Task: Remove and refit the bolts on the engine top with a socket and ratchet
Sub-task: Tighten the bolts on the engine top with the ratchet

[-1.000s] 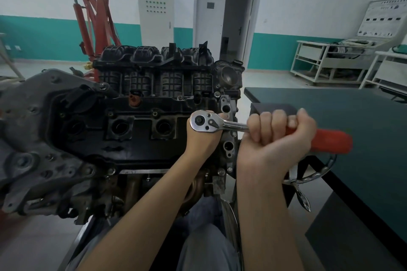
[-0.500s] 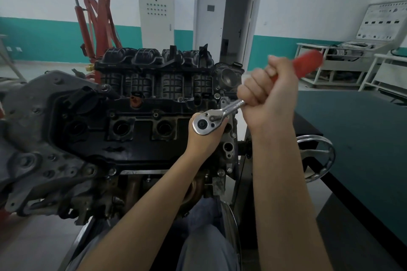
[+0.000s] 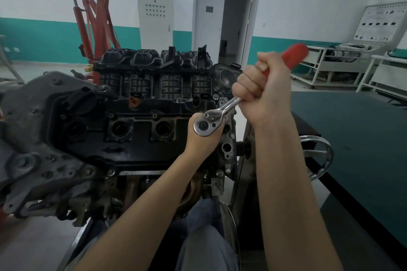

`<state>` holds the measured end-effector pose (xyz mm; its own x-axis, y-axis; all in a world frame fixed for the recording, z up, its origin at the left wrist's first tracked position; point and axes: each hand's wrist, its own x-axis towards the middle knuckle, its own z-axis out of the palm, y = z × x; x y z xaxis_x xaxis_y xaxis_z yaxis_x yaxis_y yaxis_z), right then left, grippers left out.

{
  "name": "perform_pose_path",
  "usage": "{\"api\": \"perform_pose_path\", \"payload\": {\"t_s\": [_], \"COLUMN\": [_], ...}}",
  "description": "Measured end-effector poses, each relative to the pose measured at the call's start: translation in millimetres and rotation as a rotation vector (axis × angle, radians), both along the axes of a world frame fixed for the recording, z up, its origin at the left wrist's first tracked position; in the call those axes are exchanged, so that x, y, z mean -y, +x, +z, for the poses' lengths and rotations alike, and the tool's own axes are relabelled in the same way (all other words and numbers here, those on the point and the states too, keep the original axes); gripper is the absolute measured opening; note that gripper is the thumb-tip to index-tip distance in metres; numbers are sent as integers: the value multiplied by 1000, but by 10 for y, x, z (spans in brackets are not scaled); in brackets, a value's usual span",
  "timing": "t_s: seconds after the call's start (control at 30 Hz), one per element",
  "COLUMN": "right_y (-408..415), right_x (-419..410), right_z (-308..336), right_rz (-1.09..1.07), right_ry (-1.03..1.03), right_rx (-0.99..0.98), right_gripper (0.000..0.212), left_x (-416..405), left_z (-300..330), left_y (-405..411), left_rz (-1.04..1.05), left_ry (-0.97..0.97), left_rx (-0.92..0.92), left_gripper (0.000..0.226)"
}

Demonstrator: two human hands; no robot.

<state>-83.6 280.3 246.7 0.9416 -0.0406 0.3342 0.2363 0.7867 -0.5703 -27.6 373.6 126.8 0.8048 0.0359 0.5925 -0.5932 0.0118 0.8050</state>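
Right hand: the right hand (image 3: 265, 92) is wrapped tight round the ratchet (image 3: 222, 114), fingers curled over the spot where the chrome shank meets the red grip, knuckles turned toward the engine.
Ratchet: chrome head low, red handle (image 3: 294, 55) angled up and away to the right, its tip blurred. The round head sits over the right end of the engine top, near that end's front corner.
Left hand: the left hand (image 3: 203, 138) is right under and behind the ratchet head, up against it. The head hides the fingers, so I cannot tell how far they are curled or whether they hold anything.
Socket and bolt: both are hidden beneath the ratchet head and the left hand, so neither can be made out.
Engine: the engine (image 3: 123, 130) sits tilted toward the camera, with the black top cover facing us and two square plug wells (image 3: 141, 128) side by side at its middle. The ribbed black intake manifold (image 3: 154, 66) runs along the far edge, and a grey cast cover (image 3: 33, 134) closes off the left end.
Stand: a chrome handwheel (image 3: 320, 156) sits just beyond the engine's right end, beside the right forearm.
Surroundings: a dark green table (image 3: 352, 138) fills the right side, a red engine crane (image 3: 94, 24) stands behind the engine, and a grey cabinet (image 3: 154, 17) sits against the back wall next to an open doorway (image 3: 233, 26).
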Motion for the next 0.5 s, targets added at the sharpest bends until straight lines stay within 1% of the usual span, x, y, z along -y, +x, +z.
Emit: {"api": "perform_pose_path", "payload": {"t_s": [0.07, 0.13, 0.2, 0.27, 0.33, 0.4, 0.43, 0.5], "right_y": [43, 18, -62, -188, -319, -388, -392, -334], "right_x": [-14, -15, 0, -12, -61, -93, -85, -20], "right_z": [74, 58, -53, -238, -438, -570, -580, -480], "right_rz": [61, 65, -11, -153, -269, -313, -306, -254], "right_ry": [-78, -52, 70, 242, 403, 485, 477, 375], "right_rx": [-3, 12, 29, 24, 13, 19, 26, 42], "right_gripper": [42, 42, 40, 40, 42, 44, 44, 41], "left_x": [-8, -10, -8, -14, -5, 8, 13, 23], "left_z": [-5, -16, -20, -33, -27, -22, -23, -14], "left_y": [0, 2, 7, 27, 32, 45, 49, 33], "left_rz": [1, 22, 53, 56, 69, 91, 86, 84], "left_ry": [11, 36, 33, 36, 72, 82, 62, 53], "left_rx": [-4, -20, -27, -21, -19, -29, -21, 13], "left_gripper": [59, 60, 60, 59, 50, 39, 42, 43]}}
